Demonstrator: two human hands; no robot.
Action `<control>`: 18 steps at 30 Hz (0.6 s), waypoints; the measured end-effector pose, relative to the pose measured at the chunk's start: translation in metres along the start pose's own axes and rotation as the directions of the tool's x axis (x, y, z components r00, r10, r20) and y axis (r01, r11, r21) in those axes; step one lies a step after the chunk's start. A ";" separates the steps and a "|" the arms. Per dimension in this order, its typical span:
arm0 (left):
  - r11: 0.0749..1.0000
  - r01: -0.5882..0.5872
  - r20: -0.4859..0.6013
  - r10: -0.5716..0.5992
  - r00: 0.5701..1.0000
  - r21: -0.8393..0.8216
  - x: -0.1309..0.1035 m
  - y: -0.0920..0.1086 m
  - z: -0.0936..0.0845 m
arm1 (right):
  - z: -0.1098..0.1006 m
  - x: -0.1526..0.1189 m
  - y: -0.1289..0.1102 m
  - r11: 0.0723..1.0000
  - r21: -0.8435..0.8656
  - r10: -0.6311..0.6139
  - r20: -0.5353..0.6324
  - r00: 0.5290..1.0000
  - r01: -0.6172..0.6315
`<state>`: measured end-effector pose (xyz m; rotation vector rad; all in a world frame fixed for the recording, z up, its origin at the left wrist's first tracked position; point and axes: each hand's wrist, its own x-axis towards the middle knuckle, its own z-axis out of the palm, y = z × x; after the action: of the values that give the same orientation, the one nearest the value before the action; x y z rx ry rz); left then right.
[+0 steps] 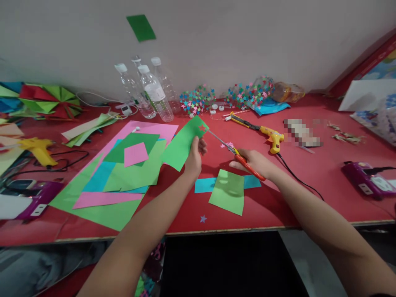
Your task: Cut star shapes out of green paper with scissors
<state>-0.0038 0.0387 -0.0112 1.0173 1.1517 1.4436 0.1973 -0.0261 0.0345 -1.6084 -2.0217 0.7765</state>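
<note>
My left hand point(194, 156) is closed on a bright green paper sheet point(179, 147), held tilted above the table. Small star-shaped openings near the sheet's right corner show red. In my right hand point(255, 163) are scissors with red-orange handles point(247, 164); their tips reach the sheet's right corner. Small pink stars point(228, 145) lie behind the scissors. Below the hands, a light green piece point(228, 193) rests across a blue strip point(204, 185). A lone purple star point(203, 218) is near the table's front edge.
Coloured sheets point(133, 206) overlap on the red table point(182, 212) at left. Clear bottles point(157, 97) stand by the wall, beside star-covered balls point(198, 100). A yellow glue gun point(274, 138) with a black cord lies right; another point(38, 150) lies left. Purple power strips point(365, 179) flank both sides.
</note>
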 end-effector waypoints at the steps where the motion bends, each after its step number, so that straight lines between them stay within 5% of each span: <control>1: 1.000 -0.012 -0.025 0.011 1.000 -0.010 0.002 0.001 -0.001 | 0.000 0.000 0.001 0.999 -0.045 0.014 0.009 1.000 -0.013; 7: 0.999 -0.044 -0.051 0.044 0.998 0.007 0.003 0.006 -0.001 | 0.002 0.001 0.000 0.996 -0.083 0.050 0.071 0.996 -0.044; 18: 0.993 -0.061 0.087 0.052 0.995 0.104 -0.015 0.017 0.005 | 0.004 -0.006 -0.007 0.994 0.111 -0.028 0.162 0.986 0.010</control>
<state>0.0001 0.0236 0.0058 1.1829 1.1563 1.3820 0.1906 -0.0335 0.0359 -1.5048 -2.0630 1.0243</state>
